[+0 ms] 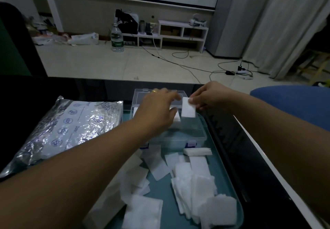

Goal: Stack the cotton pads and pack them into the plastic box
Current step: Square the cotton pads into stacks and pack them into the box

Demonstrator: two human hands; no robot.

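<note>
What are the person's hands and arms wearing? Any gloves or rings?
No gloves. Both forearms are bare, with no sleeves showing in the picture. The left hand has a gold ring on one finger. The right hand shows no ring, watch or bracelet that I can see.

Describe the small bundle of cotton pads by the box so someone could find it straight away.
Start at the teal tray on the dark table, then the clear plastic box at its far end. Just before the box's right front corner lies a neat white cotton-pad bundle; unlike the loose scattered square pads nearer, it is compact, lying sideways.
</note>
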